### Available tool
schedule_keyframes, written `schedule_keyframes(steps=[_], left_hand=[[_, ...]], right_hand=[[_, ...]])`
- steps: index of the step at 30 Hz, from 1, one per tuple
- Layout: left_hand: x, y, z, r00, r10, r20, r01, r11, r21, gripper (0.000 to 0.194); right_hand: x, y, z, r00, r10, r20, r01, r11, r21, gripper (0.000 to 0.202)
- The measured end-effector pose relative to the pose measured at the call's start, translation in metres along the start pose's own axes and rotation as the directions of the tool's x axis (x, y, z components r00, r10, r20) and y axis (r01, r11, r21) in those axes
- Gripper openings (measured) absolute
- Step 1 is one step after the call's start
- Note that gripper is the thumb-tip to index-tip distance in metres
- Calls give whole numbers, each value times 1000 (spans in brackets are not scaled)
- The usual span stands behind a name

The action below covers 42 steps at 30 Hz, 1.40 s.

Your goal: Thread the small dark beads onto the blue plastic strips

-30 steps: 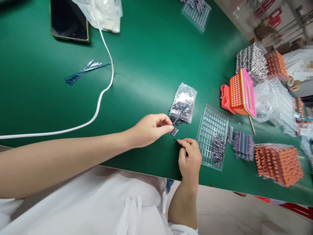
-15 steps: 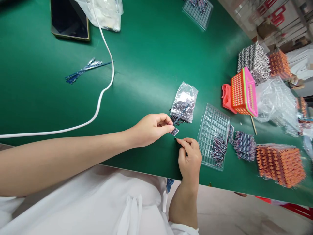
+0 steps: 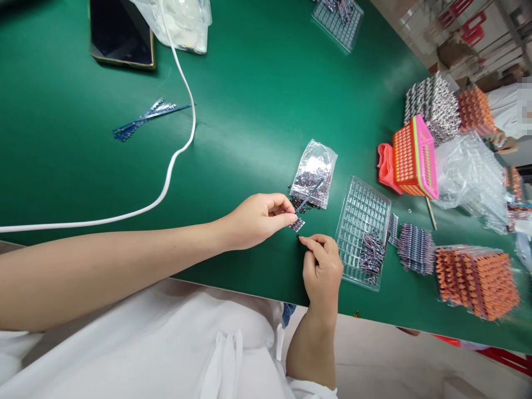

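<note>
Pinched between the thumb and fingers of my left hand point(image 3: 260, 223) is a small dark patterned board point(image 3: 297, 224) with pale spots. A thin blue strip point(image 3: 310, 194) runs up from those fingertips across a clear plastic bag point(image 3: 313, 169); whether it joins the board I cannot tell. Small black parts point(image 3: 305, 206) fill the lower bag and lie loose below it. Just below the board, my right hand point(image 3: 325, 266) is closed, its fingertips at a tiny black part point(image 3: 298, 236) on the green table point(image 3: 249, 111). The grip on that part is too small to make out.
Right of my hands lies a clear compartment tray point(image 3: 353, 221) with a pile of thin wired pieces point(image 3: 372, 252). Beyond are stacked boards point(image 3: 415, 248), orange stacks point(image 3: 477, 282) and an orange-pink basket point(image 3: 409, 158). A white cable point(image 3: 170, 166), blue strips point(image 3: 141, 119) and a phone point(image 3: 122, 33) lie left.
Both hands stay nearly in place, the board still in my left fingers. The view has shifted very slightly, moving the phone and cable a little to the right.
</note>
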State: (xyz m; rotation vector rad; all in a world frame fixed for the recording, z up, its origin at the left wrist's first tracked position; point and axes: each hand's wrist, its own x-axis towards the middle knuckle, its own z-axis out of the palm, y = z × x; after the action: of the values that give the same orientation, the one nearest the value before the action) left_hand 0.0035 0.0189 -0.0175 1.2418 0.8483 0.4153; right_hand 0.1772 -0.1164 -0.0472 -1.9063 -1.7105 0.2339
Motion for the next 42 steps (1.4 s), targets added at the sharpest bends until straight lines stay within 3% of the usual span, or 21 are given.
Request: schedule_keyframes(steps=[10,16,21,31,42], left_hand=[[0,1,0,1000,13,-6,-13,1000,14,18],[0,3,0,1000,5,-2,-5,1000,7,17],[0,3,1,1000,5,-3,-5,1000,5,18],[1,2,0,1000,11,-2,-11,1000,-26,18],[-1,-2,1,999,16,35,-17,1000,8,22]], right_hand=[[0,-2,-1,1000,-3,29,2,999,36,37],[-1,0,0,998,21,-53,-17,997,70,35],[0,-1,1,997,-29,-72,30,999,16,30],[2,-2,1,989,-138,45,143,980,-137,30],[14,-9,10,990,-122,69,133,969,-207,18]])
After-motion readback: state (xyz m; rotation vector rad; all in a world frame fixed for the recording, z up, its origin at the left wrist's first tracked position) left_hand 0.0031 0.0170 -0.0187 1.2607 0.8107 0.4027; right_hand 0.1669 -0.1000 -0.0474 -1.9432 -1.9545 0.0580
